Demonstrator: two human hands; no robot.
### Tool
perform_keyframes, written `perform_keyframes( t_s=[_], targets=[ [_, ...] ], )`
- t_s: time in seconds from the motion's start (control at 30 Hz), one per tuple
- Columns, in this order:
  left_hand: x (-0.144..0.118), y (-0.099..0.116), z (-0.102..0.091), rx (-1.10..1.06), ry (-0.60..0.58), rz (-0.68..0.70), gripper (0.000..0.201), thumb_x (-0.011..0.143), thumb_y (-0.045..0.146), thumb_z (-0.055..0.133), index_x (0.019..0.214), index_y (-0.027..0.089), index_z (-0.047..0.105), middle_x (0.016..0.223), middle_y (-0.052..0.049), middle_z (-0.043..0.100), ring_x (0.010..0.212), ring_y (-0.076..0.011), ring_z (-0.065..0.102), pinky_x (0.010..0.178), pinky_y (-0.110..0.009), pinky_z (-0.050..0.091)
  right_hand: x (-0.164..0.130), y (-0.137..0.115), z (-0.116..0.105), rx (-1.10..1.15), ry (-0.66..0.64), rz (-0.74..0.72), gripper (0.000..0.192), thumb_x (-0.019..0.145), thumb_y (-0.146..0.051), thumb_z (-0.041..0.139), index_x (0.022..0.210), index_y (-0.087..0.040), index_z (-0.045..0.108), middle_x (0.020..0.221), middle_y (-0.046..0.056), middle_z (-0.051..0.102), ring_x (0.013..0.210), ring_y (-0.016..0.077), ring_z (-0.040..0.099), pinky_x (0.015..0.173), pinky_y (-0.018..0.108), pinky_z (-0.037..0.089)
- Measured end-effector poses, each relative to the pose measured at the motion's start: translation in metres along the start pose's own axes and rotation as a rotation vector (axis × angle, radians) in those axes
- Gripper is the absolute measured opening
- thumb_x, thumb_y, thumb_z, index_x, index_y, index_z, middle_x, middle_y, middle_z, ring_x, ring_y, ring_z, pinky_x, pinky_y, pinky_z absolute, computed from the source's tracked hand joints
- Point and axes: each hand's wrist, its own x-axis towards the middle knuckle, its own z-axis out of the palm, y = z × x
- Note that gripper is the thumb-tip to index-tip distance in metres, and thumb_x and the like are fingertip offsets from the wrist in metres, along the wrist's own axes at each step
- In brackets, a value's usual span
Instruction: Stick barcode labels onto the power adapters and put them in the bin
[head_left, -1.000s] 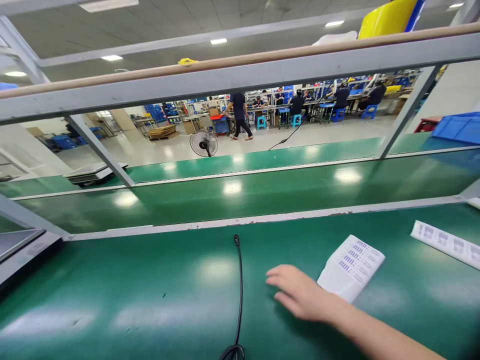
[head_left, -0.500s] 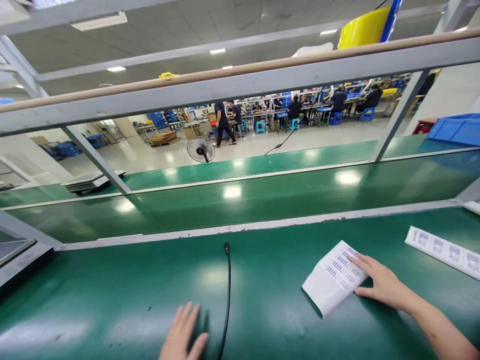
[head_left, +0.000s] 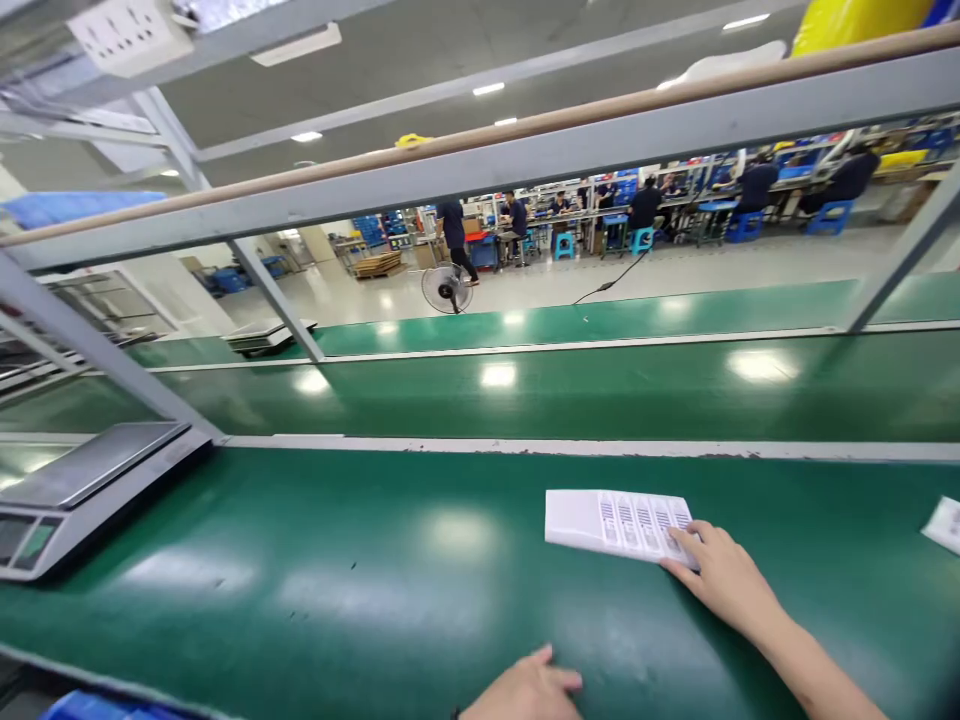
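Right hand (head_left: 724, 578) pressing flat, fingers spread, dragging barcode label sheet (head_left: 615, 522) leftward, now square-on; left hand (head_left: 525, 690) resting on bench (head_left: 337, 600), fingers loose, empty; cable gone from view

Two hands rest on the green bench: the right hand (head_left: 724, 578) and the left hand (head_left: 525, 690). One label sheet (head_left: 611, 521) lies there, a second sheet (head_left: 946, 523) at the right edge. One scale (head_left: 82, 490). One fan (head_left: 446, 288) stands beyond.
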Motion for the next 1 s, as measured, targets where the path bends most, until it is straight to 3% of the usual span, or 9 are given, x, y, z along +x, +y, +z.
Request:
perform_keyframes(
  t_s=[0.07, 0.13, 0.2, 0.27, 0.37, 0.5, 0.6, 0.8, 1.0],
  targets=[
    [0.009, 0.010, -0.025, 0.106, 0.205, -0.067, 0.029, 0.083, 0.025, 0.052, 0.110, 0.028, 0.058, 0.119, 0.000, 0.062, 0.126, -0.0213, 0.044, 0.113, -0.050, 0.022, 0.001, -0.015, 0.000, 0.032, -0.040, -0.072, 0.052, 0.079, -0.049, 0.045, 0.115, -0.017, 0.065, 0.116, 0.015, 0.059, 0.103, 0.0300, 0.053, 0.085, 0.043, 0.044],
    [0.026, 0.013, -0.048, 0.222, 0.406, -0.221, 0.042, 0.082, 0.030, 0.056, 0.122, 0.021, 0.049, 0.134, -0.007, 0.049, 0.133, -0.0264, 0.032, 0.113, -0.052, 0.020, -0.002, -0.027, 0.002, 0.055, -0.068, -0.122, 0.050, 0.078, -0.050, 0.049, 0.114, -0.020, 0.066, 0.116, 0.013, 0.060, 0.105, 0.0299, 0.053, 0.086, 0.044, 0.044],
    [0.046, 0.008, -0.060, 0.299, 0.479, -0.335, 0.056, 0.077, 0.039, 0.063, 0.126, 0.017, 0.045, 0.135, -0.011, 0.046, 0.132, -0.0305, 0.030, 0.112, -0.052, 0.022, -0.008, -0.035, 0.005, 0.068, -0.074, -0.160, 0.047, 0.076, -0.051, 0.051, 0.109, -0.022, 0.068, 0.115, 0.012, 0.061, 0.105, 0.0297, 0.053, 0.086, 0.044, 0.045],
    [0.066, -0.003, -0.061, 0.330, 0.472, -0.385, 0.058, 0.072, 0.046, 0.068, 0.118, 0.016, 0.051, 0.123, -0.011, 0.053, 0.121, -0.0308, 0.041, 0.107, -0.050, 0.031, -0.012, -0.041, 0.008, 0.079, -0.057, -0.196, 0.044, 0.076, -0.052, 0.052, 0.103, -0.023, 0.070, 0.113, 0.011, 0.062, 0.104, 0.0295, 0.054, 0.085, 0.044, 0.046],
    [0.084, -0.016, -0.053, 0.326, 0.458, -0.420, 0.043, 0.073, 0.048, 0.065, 0.101, 0.016, 0.059, 0.106, -0.009, 0.058, 0.104, -0.0279, 0.049, 0.094, -0.047, 0.041, -0.009, -0.052, 0.013, 0.095, 0.022, -0.276, 0.044, 0.078, -0.052, 0.050, 0.106, -0.023, 0.068, 0.115, 0.011, 0.062, 0.106, 0.0293, 0.055, 0.085, 0.044, 0.046],
    [0.089, -0.021, -0.044, 0.303, 0.484, -0.429, 0.033, 0.077, 0.041, 0.063, 0.099, 0.017, 0.058, 0.104, -0.007, 0.057, 0.102, -0.0254, 0.047, 0.090, -0.045, 0.041, 0.012, -0.077, 0.017, 0.098, 0.128, -0.469, 0.042, 0.085, -0.043, 0.044, 0.118, -0.022, 0.060, 0.126, 0.011, 0.057, 0.117, 0.0288, 0.050, 0.098, 0.052, 0.036],
    [0.086, -0.021, -0.043, 0.279, 0.502, -0.422, 0.030, 0.077, 0.035, 0.063, 0.100, 0.018, 0.056, 0.105, -0.006, 0.057, 0.102, -0.0231, 0.046, 0.091, -0.041, 0.038, 0.032, -0.101, 0.024, 0.111, 0.115, -0.560, 0.038, 0.084, -0.031, 0.044, 0.119, -0.020, 0.057, 0.122, 0.012, 0.059, 0.117, 0.0289, 0.050, 0.100, 0.056, 0.033],
    [0.085, -0.027, -0.043, 0.267, 0.529, -0.417, 0.010, 0.084, 0.022, 0.052, 0.091, 0.019, 0.059, 0.098, -0.004, 0.061, 0.097, -0.0192, 0.048, 0.088, -0.036, 0.037, 0.045, -0.121, 0.034, 0.160, 0.082, -0.598, 0.024, 0.083, -0.022, 0.046, 0.099, -0.019, 0.063, 0.092, 0.008, 0.066, 0.093, 0.0244, 0.061, 0.094, 0.055, 0.038],
    [0.086, -0.031, -0.043, 0.305, 0.498, -0.380, 0.013, 0.085, 0.019, 0.047, 0.083, 0.017, 0.060, 0.092, -0.004, 0.062, 0.094, -0.0184, 0.047, 0.087, -0.035, 0.036, 0.039, -0.121, 0.034, 0.202, 0.101, -0.591, 0.021, 0.082, -0.018, 0.047, 0.095, -0.022, 0.063, 0.087, 0.005, 0.063, 0.088, 0.0219, 0.059, 0.093, 0.054, 0.036]
  ],
)
